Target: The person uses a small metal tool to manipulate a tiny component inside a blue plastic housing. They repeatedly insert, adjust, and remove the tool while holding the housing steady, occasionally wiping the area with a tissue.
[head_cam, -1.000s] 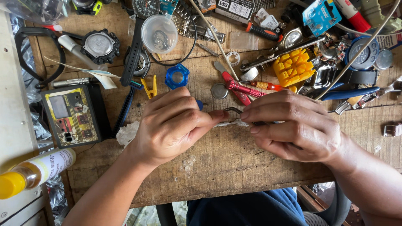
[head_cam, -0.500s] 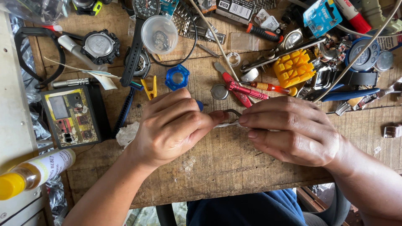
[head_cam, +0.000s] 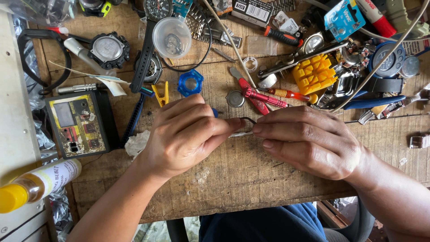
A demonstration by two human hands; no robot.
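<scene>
Two hands meet in the middle of our wooden counter. Our left hand is curled up tight, and our right hand is curled too, with its fingertips pressed close to the left ones. Between them we pinch a small pale thing with a thin dark wire loop on top. It is too tiny for us to tell what it is. It sits just above the counter, right where our fingertips come together. Behind our hands lie lots of little things. A blue ring sits just past our left hand, and a yellow clip lies beside it. A red tool lies near our right fingertips, touching a round silver disc. Farther back we see a yellow plastic block and a clear round cup. Off to the left sits a small black box with a screen, and a bottle with a yellow cap lies near the counter's edge.
</scene>
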